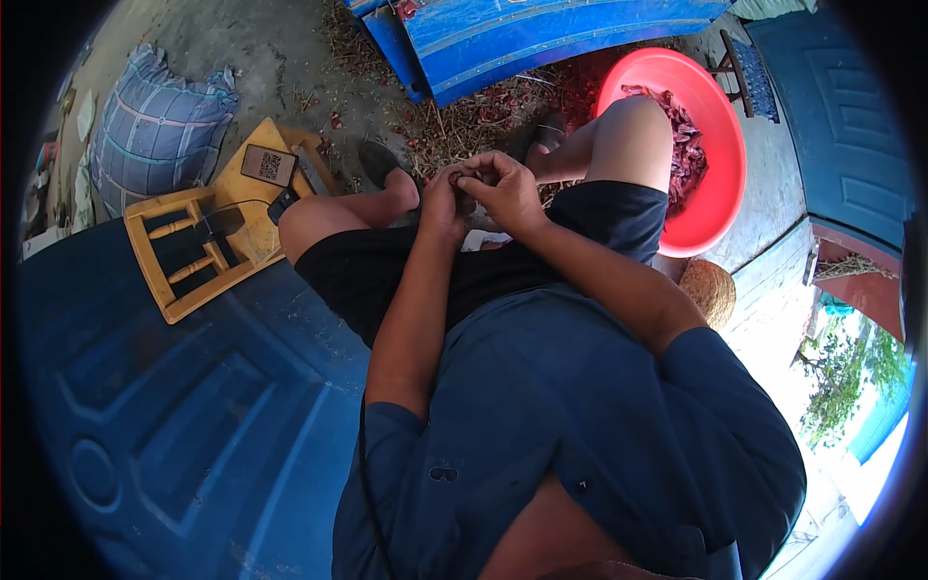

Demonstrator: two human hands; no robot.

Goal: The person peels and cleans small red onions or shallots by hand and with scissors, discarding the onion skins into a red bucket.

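Observation:
Both of my hands meet above my lap, between my knees. My left hand (447, 201) is closed around a small dark red piece (455, 179), whose edge shows at the fingertips. My right hand (505, 193) touches the same piece with bent fingers pressed together against it. What the piece is cannot be made out. Beside my knee on the right, a red basin (727, 184) holds many dark red, elongated pieces (688, 159).
A wooden chair (172, 307) with a QR-code card (269, 165) stands at left, near a plaid bundle (159, 126). Dry stalks (464, 130) litter the floor below a blue metal object (541, 43). A woven straw item (709, 292) sits below the basin.

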